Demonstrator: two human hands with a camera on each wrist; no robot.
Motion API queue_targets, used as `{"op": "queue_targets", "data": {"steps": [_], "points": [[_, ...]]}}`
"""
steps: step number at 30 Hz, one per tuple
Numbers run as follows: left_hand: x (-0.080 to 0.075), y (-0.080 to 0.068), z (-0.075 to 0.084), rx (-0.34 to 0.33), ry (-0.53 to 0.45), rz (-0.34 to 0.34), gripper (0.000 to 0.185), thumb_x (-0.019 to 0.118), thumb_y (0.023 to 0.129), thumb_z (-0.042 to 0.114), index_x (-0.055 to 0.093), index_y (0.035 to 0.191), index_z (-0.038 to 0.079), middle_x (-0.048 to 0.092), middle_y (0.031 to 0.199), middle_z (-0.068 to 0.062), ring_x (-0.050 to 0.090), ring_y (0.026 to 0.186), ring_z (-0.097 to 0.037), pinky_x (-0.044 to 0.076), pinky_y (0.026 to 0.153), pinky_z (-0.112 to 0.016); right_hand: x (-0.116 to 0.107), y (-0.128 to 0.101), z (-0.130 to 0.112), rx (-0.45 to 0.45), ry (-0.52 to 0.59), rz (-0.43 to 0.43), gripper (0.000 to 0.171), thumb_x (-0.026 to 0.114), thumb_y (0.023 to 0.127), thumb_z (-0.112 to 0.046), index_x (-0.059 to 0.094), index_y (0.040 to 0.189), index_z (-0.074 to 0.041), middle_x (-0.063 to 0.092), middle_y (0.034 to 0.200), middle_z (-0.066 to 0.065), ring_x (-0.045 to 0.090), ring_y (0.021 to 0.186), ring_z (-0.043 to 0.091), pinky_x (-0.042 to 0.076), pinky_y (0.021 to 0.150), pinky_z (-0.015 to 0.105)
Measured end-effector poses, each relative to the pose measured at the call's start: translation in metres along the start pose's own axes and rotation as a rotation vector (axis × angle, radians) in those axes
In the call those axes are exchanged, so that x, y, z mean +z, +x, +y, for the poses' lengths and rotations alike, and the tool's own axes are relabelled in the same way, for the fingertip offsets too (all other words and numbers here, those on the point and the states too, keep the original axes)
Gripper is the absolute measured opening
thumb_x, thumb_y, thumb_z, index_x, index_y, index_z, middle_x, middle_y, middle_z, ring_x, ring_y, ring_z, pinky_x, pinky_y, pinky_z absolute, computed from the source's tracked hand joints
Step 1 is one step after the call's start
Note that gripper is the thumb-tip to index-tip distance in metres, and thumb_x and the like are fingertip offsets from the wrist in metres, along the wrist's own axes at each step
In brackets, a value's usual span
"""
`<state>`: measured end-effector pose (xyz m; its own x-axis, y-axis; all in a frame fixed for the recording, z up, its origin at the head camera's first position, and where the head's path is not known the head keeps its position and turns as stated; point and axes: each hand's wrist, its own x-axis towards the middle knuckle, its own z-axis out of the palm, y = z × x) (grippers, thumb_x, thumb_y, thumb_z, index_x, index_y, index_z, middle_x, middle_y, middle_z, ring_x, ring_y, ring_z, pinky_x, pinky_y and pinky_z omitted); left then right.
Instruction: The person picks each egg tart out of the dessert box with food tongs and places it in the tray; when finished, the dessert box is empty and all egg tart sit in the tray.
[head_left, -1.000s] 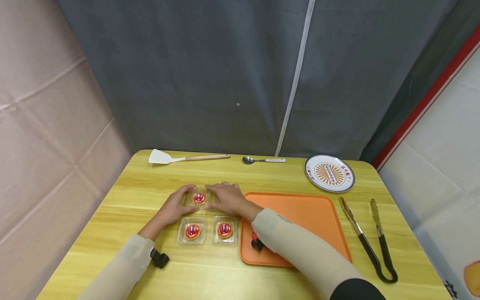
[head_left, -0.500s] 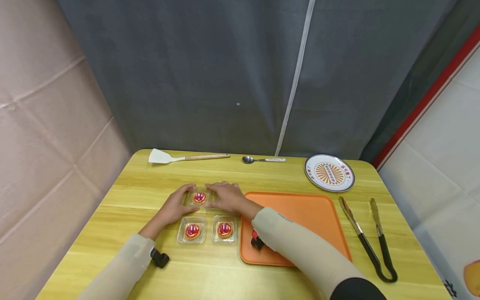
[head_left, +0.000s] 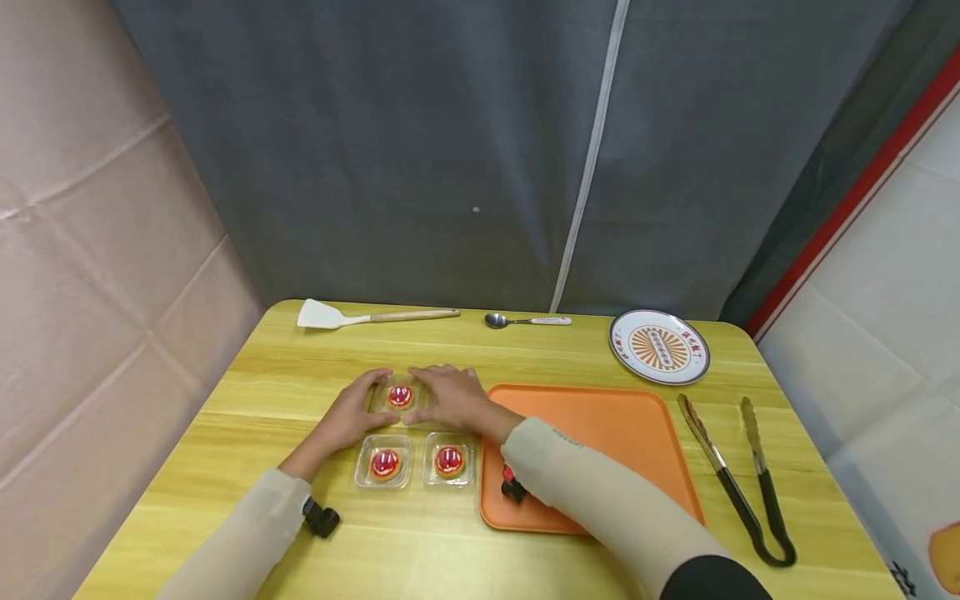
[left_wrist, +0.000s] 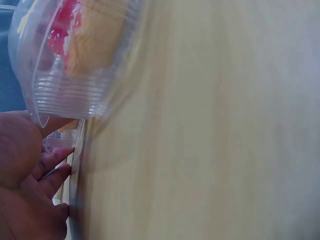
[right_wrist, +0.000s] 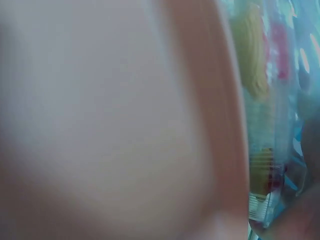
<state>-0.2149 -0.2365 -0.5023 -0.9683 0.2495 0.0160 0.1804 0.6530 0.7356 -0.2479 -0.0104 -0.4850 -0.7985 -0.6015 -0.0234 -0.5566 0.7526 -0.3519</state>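
In the head view, my left hand (head_left: 352, 412) and right hand (head_left: 453, 398) hold a clear plastic box (head_left: 390, 380) from its two sides. A small tart with a glossy red top (head_left: 400, 396) sits inside. Thumbs are at the near side and fingers at the far side. Two more clear boxes, the left one (head_left: 362, 467) and the right one (head_left: 468, 475), stand just in front, each with a red-topped tart. The left wrist view shows part of my left hand (left_wrist: 30, 170) behind a near box (left_wrist: 70, 97). A blurred tray edge fills much of the right wrist view.
An orange tray (head_left: 600, 442) lies under my right forearm. Black-handled tongs (head_left: 738, 492) lie to its right, spread apart. Along the back are a white spatula (head_left: 375, 316), a spoon (head_left: 525, 321) and a round patterned plate (head_left: 658, 347). A dark curtain (head_left: 412, 167) hangs behind the table.
Both hands stay around the same box. My right thumb has shifted very slightly to the left; the other boxes and the tools have not moved.
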Motion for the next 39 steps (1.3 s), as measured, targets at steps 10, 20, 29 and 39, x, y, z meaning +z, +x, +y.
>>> {"op": "queue_targets", "data": {"steps": [10,20,29,39], "points": [[0.001,0.001,0.002,-0.005,0.028,0.011,0.081,0.081,0.08,0.033,0.04,0.146,0.01,0.052,0.135,-0.014,0.043,0.132,-0.035,0.029,0.113,-0.057,0.001,0.0,-0.007,0.02,-0.04,0.029,0.085,0.057,0.081,-0.074,0.038,0.151,-0.029,0.046,0.148,-0.006,0.046,0.133,0.019,0.04,0.099,0.052],[0.002,0.001,0.001,-0.011,0.033,0.006,0.083,0.081,0.08,0.036,0.038,0.147,0.01,0.05,0.139,-0.016,0.041,0.134,-0.037,0.028,0.113,-0.058,-0.001,0.0,-0.007,0.018,-0.024,-0.005,0.08,0.048,0.088,-0.072,0.035,0.153,-0.028,0.042,0.151,-0.007,0.041,0.137,0.017,0.039,0.102,0.051],[0.002,0.002,-0.002,-0.007,0.015,-0.016,0.088,0.083,0.078,0.035,0.036,0.148,0.009,0.047,0.143,-0.017,0.037,0.137,-0.038,0.026,0.114,-0.057,-0.005,-0.002,-0.005,-0.005,0.027,-0.012,0.079,0.051,0.089,-0.069,0.034,0.153,-0.025,0.04,0.152,-0.005,0.04,0.138,0.019,0.038,0.102,0.05],[-0.007,0.003,-0.007,-0.016,-0.03,-0.105,0.105,0.08,0.073,0.055,0.026,0.154,0.014,0.042,0.148,-0.013,0.03,0.141,-0.037,0.021,0.114,-0.061,-0.006,-0.002,-0.003,-0.029,0.072,-0.004,0.083,0.056,0.087,-0.068,0.03,0.154,-0.026,0.037,0.155,-0.004,0.036,0.14,0.02,0.033,0.109,0.05]]}}
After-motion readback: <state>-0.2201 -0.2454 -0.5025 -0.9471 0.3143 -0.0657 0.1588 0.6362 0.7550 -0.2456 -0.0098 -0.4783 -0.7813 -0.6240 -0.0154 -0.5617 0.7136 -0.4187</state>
